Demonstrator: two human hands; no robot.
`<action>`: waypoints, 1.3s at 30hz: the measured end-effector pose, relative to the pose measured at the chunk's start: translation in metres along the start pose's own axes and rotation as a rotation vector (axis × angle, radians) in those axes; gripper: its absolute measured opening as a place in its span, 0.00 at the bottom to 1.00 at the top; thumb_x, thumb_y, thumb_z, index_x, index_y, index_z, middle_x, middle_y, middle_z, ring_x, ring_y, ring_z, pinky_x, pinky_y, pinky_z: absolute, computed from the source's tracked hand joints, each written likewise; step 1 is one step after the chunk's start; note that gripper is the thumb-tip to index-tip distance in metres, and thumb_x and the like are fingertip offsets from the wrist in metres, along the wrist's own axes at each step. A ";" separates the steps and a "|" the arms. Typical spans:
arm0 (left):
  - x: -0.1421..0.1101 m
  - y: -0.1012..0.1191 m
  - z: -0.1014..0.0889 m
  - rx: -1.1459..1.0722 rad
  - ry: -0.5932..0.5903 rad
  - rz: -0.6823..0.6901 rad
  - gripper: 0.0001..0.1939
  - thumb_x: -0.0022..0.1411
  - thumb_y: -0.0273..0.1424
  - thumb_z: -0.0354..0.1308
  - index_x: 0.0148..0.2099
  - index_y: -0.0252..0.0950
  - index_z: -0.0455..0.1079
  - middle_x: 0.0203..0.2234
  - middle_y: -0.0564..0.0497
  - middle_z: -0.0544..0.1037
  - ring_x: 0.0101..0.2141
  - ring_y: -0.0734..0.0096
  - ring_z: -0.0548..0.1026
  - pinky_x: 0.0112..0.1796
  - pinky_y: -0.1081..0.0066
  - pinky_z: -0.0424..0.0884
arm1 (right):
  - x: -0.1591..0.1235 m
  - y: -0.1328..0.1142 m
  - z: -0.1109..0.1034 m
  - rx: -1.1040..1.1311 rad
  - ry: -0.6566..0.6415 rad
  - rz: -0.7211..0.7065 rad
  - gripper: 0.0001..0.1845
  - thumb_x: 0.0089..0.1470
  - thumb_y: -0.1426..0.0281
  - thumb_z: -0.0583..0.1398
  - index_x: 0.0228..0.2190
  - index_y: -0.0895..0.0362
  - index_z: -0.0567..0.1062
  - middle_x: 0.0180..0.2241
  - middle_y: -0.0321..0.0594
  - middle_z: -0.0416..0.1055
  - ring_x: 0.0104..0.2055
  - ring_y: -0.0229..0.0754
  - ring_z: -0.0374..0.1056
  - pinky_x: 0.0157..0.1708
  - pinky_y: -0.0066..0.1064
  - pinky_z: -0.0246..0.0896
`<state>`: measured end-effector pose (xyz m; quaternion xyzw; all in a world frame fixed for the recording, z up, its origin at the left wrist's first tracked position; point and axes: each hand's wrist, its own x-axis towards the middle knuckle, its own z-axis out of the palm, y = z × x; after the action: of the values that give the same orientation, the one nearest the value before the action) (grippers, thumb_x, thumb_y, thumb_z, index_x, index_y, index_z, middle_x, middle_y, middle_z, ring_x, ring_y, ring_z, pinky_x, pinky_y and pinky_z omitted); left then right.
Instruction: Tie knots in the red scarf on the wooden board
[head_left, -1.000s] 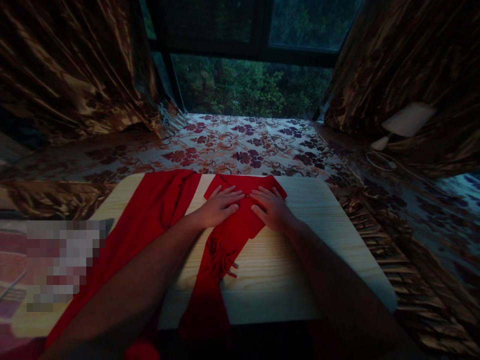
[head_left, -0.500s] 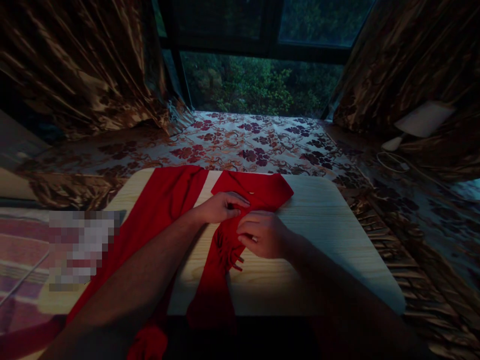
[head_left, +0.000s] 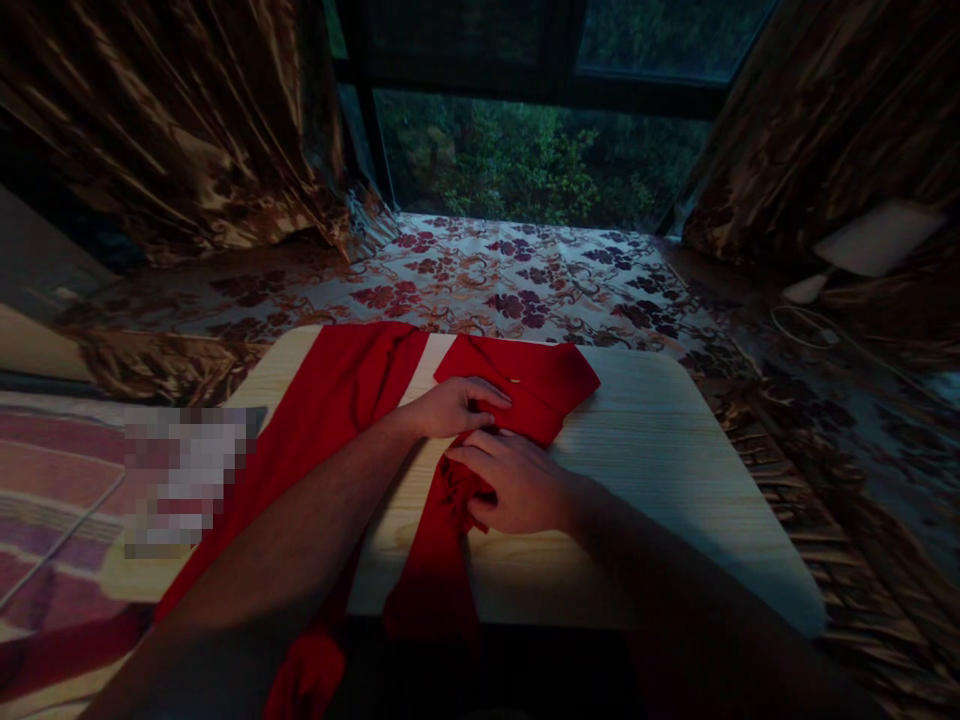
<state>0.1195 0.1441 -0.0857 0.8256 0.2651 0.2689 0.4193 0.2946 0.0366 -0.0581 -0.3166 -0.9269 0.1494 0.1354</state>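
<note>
A red scarf (head_left: 529, 380) lies folded on a pale wooden board-like tabletop (head_left: 645, 460). Its fringed end (head_left: 454, 490) hangs over a narrow strip of the same cloth that runs toward me. My left hand (head_left: 459, 406) rests on the folded part with curled fingers, thumb and fingers gripping the cloth. Just below it, my right hand (head_left: 517, 485) is closed over the top of the fringe, its fingertips hiding part of the tassels. A wider length of red fabric (head_left: 360, 375) stretches under my left forearm and down past the near edge.
A pixelated patch (head_left: 187, 480) covers something at the tabletop's left. Striped bedding (head_left: 60, 480) lies further left. Beyond is a flowered window-seat cover (head_left: 517, 270) below the window. A white lamp (head_left: 877, 238) with a cord lies at right, and brown curtains (head_left: 247, 130) hang on both sides.
My right hand has moved left onto the fringe, covering more of it. My left hand stays on the folded cloth. The whole view has shifted slightly.
</note>
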 end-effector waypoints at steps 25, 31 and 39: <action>0.002 0.001 -0.010 -0.116 -0.102 0.036 0.12 0.55 0.25 0.56 0.37 0.37 0.80 0.47 0.44 0.80 0.51 0.59 0.75 0.56 0.62 0.66 | -0.004 0.040 -0.017 0.539 0.527 0.197 0.10 0.48 0.79 0.59 0.33 0.56 0.74 0.32 0.38 0.76 0.33 0.39 0.72 0.35 0.29 0.64; 0.000 0.008 -0.006 0.083 -0.114 0.045 0.15 0.52 0.28 0.62 0.44 0.34 0.76 0.49 0.44 0.77 0.52 0.57 0.73 0.56 0.60 0.65 | -0.007 0.079 -0.013 0.345 0.634 0.591 0.02 0.47 0.72 0.62 0.28 0.56 0.74 0.27 0.36 0.75 0.29 0.40 0.69 0.33 0.31 0.64; -0.005 0.021 0.003 0.291 -0.059 0.152 0.45 0.55 0.30 0.67 0.72 0.43 0.54 0.55 0.42 0.74 0.52 0.58 0.73 0.52 0.61 0.68 | -0.013 0.094 -0.013 -0.040 0.701 0.684 0.16 0.49 0.74 0.59 0.43 0.59 0.74 0.43 0.50 0.74 0.45 0.51 0.69 0.48 0.43 0.66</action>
<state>0.1223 0.1289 -0.0707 0.9028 0.2257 0.2342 0.2814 0.3602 0.1020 -0.0827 -0.6368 -0.6711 0.0517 0.3762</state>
